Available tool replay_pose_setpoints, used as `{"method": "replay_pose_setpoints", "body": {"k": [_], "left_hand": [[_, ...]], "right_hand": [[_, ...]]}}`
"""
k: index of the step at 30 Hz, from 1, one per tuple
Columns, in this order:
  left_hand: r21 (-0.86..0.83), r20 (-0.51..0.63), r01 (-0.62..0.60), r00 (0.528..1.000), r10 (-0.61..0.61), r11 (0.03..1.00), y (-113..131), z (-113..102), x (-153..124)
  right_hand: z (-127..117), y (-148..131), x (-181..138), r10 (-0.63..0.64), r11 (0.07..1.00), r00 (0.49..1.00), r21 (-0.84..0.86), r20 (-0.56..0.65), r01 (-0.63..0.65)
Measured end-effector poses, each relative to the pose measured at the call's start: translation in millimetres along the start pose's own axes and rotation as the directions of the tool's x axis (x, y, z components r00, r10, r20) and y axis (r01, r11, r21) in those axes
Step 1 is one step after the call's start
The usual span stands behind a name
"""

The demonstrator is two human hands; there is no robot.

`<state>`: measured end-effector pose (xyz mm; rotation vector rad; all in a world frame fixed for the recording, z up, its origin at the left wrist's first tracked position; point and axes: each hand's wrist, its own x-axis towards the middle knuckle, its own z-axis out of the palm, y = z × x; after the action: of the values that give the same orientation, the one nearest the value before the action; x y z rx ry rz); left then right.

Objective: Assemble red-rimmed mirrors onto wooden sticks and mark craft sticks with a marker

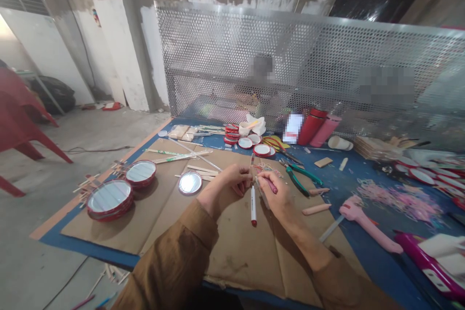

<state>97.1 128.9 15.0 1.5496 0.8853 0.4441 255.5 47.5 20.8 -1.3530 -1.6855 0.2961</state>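
My left hand is closed in a pinch above the cardboard sheet; whatever sits between its fingertips is too small to make out. Close beside it, my right hand is closed around a short mauve stick, its fingertips almost meeting the left ones. A white marker with a red cap lies on the cardboard just below and between both hands. Beyond the fingers is a heap of thin coloured rubber bands. Green-handled pliers lie to the right of my right hand.
Round red-rimmed mirrors are stacked at the left, with one mirror nearer the middle. A pink glue gun and a bigger heap of bands lie right. Red bottles and a phone stand before the perforated metal panel.
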Motion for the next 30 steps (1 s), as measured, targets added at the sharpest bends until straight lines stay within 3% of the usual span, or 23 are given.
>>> {"method": "replay_pose_setpoints", "body": {"k": [4,9,18,30], "left_hand": [[0.002,-0.010,-0.006,1.000,0.006,1.000,-0.6,-0.8,0.3],[-0.013,0.034,-0.021,0.999,0.022,1.000,0.2,-2.0,-0.1],[0.012,0.010,-0.011,1.000,0.011,1.000,0.6,-0.6,-0.7],[0.009,0.049,-0.046,0.998,0.045,0.999,-2.9,-3.5,3.1]], "right_hand": [[-1.3,-0.5,-0.5,-0.026,1.000,0.999,0.013,-0.039,0.026],[0.5,-6.3,-2.5,-0.051,0.997,0.998,0.057,0.019,0.050],[1.2,-5.2,-1.1,-0.092,0.995,0.995,0.045,0.047,0.090],[1.5,-3.6,-2.8,-0.069,0.997,0.992,0.044,0.101,0.065]]}}
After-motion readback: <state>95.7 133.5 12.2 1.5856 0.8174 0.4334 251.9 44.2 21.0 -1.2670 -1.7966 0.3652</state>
